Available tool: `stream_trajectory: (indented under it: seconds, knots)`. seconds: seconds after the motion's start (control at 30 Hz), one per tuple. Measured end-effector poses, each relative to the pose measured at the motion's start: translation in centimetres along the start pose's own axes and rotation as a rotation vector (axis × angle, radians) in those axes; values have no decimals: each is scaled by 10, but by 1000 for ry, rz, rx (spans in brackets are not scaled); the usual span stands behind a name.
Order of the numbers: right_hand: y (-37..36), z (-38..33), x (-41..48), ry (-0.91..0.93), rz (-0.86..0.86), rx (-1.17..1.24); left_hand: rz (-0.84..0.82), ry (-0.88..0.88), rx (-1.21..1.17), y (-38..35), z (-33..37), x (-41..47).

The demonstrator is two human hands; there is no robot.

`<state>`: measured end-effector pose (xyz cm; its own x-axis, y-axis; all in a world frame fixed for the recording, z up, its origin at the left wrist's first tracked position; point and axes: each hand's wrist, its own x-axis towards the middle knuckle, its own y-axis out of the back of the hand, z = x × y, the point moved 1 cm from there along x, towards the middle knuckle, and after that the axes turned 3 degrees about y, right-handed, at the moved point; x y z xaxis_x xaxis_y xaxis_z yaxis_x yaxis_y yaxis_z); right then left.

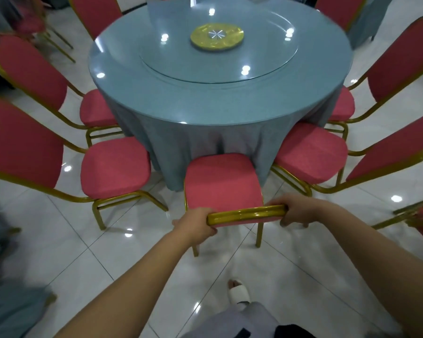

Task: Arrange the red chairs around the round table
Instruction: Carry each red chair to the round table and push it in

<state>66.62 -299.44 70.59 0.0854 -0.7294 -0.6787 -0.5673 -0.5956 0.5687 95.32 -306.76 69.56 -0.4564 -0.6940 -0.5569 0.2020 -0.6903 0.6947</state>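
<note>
My left grip (197,223) and right grip (299,209) clamp the stiff top rail (247,212) of the chair (222,181) facing the counter (205,111); probably light, slippery metal.

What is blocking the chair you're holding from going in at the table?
Nothing visible. The left hand and right hand grip the held chair by its back rail. Its seat sits between the left neighbour chair and right neighbour chair, front edge at the round table cloth.
</note>
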Motion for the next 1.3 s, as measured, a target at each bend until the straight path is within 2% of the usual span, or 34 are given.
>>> stream_trajectory:
  seconds: [0.1, 0.17, 0.23, 0.37, 0.53, 0.7, 0.9, 1.03, 1.13, 1.3]
  knots:
    - [16, -32, 5, 68, -158, 17, -103, -78, -237, 14, -21, -13]
    - [18, -68, 18, 207, -106, 108, -15, -43, -369, 26, -44, -26]
    - [11, -109, 40, 326, 4, 205, 135, 54, -404, 42, -73, -40]
    - [-25, -195, 87, 401, 48, 227, 298, 233, -451, 72, -143, -70]
    - [-77, -299, 129, 441, 21, 250, 390, 272, -488, 111, -248, -96]
    - [-116, -405, 163, 442, 143, 290, 477, 246, -525, 150, -357, -119]
    - [-153, -505, 201, 409, 128, 368, 465, 297, -481, 213, -470, -137]
    - [-157, -556, 237, 381, 101, 303, 509, 296, -507, 266, -522, -131]
    - [-147, -602, 280, 353, 125, 357, 562, 299, -483, 310, -552, -115]
    - [-123, -699, 373, 439, 147, 481, 542, 313, -431, 389, -597, -83]
